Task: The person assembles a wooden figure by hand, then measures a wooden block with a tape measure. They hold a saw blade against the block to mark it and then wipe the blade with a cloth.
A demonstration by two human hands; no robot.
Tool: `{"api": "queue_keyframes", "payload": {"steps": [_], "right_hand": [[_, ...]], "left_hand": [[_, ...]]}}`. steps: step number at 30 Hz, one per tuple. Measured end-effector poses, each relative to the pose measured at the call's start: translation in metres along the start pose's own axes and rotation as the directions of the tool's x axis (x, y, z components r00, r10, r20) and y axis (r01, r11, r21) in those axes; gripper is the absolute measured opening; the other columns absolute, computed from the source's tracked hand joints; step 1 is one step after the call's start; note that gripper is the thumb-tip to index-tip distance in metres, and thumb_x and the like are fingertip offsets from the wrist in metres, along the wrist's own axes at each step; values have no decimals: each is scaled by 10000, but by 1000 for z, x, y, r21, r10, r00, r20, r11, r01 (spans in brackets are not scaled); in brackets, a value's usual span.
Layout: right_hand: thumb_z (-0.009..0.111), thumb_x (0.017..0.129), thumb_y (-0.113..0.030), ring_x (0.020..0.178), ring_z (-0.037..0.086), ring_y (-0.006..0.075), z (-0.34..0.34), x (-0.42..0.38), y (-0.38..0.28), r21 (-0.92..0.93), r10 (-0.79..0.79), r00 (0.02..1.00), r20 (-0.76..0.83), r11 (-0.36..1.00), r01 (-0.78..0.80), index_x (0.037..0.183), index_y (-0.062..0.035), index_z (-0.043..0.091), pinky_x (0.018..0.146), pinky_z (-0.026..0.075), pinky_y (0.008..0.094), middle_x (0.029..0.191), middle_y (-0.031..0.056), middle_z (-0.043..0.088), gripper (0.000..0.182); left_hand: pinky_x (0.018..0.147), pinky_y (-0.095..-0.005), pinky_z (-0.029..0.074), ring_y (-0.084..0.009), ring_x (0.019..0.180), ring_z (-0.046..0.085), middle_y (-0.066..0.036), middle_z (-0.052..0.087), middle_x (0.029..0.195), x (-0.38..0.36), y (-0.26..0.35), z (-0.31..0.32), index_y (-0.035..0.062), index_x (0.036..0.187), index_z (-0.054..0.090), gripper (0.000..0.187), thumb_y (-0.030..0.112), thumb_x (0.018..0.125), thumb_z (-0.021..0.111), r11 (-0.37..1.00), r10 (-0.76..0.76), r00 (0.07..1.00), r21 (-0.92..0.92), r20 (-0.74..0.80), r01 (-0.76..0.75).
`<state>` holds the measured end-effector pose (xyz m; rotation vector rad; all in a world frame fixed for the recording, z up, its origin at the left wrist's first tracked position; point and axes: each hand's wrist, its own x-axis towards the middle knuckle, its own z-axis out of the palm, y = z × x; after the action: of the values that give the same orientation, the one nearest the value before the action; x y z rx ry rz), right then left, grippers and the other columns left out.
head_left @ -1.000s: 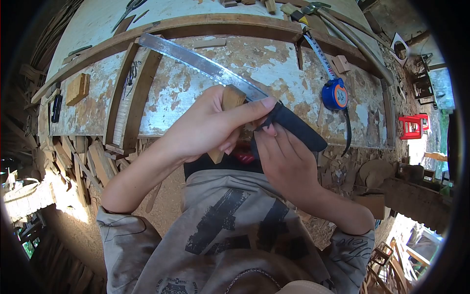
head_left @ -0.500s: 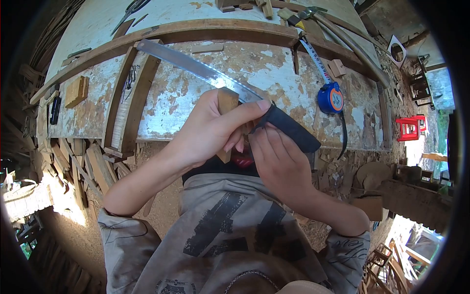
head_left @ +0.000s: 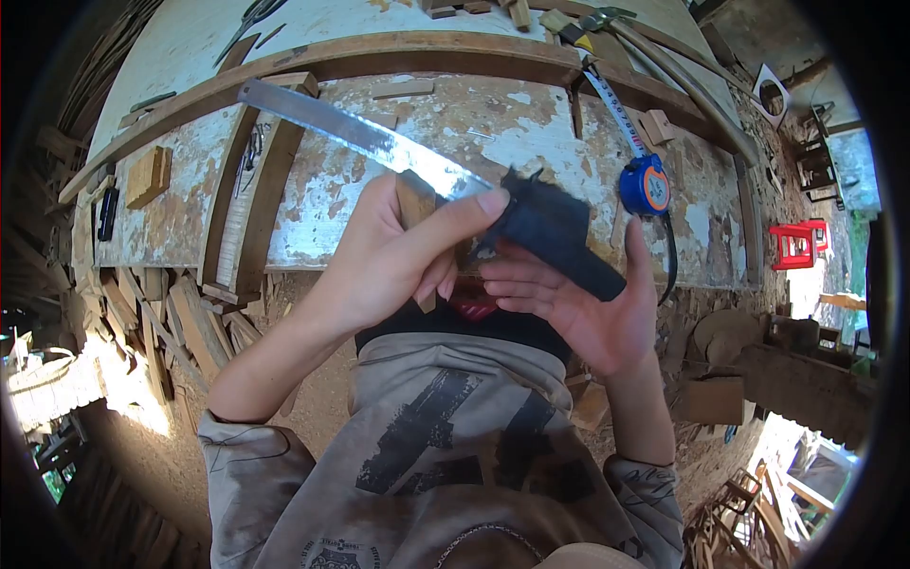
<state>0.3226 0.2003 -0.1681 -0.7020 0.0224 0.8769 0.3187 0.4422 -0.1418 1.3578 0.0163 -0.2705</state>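
My left hand (head_left: 379, 251) is closed around a small wooden block (head_left: 414, 200), its thumb pressed on the handle end of a long, shiny metal blade (head_left: 351, 130). The blade slants up to the left across the workbench (head_left: 332, 228). At its lower end sits a black, ragged-edged wrapped handle (head_left: 550, 228), whose exact kind of tool I cannot tell. My right hand (head_left: 607, 318) lies spread behind and below that handle, palm showing, with fingers stretched left and the thumb pointing up on the far side.
On the bench's right lie a blue tape measure (head_left: 645, 185) with its tape pulled out and a hammer (head_left: 664, 71). A long wooden rail (head_left: 408, 57) crosses the back. Two upright boards (head_left: 270, 190) and a wood block (head_left: 149, 177) are at the left. Offcuts (head_left: 185, 327) lean below.
My right hand has loosened from the black handle, opening with its palm turned up. The blade and my left hand have shifted slightly left, and the handle has turned to show a wider face.
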Motion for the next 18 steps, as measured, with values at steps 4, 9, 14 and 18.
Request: {"api": "queue_keyframes", "payload": {"steps": [4,9,14,18], "right_hand": [[334,1109,-460,1225,653,344,12,3,-13,-71,-18,985,-173,997,5,1431,90,492,1063,524,443,1341,284,626,657],[448,1112,-288,1158,696,256,27,6,-26,-227,-214,952,-220,960,164,1340,68,568,1024,567,387,1265,209,689,440],[493,1088,-183,1158,700,257,55,-2,-17,-774,-466,875,-131,600,204,1280,18,661,1029,533,385,1248,133,717,325],[642,929,-139,1213,671,247,46,-1,-11,-821,-442,723,531,-481,308,1272,-28,686,1079,513,386,1249,96,712,364]], "left_hand": [[395,-240,399,-60,367,453,10,535,526,-7,-3,6,-1,883,651,258,221,1007,691,997,-52,996,67,67,48],[421,-232,367,-40,421,491,25,566,511,-12,-7,18,0,823,718,340,286,1006,705,993,-84,996,79,-11,85],[412,-235,393,-58,392,477,21,530,507,-11,-13,10,-22,898,689,318,271,1022,681,974,-131,991,182,-19,132],[406,-227,383,-52,380,442,27,516,523,-11,-18,12,-2,887,670,316,279,1030,667,997,-74,996,-2,-51,74]]}}
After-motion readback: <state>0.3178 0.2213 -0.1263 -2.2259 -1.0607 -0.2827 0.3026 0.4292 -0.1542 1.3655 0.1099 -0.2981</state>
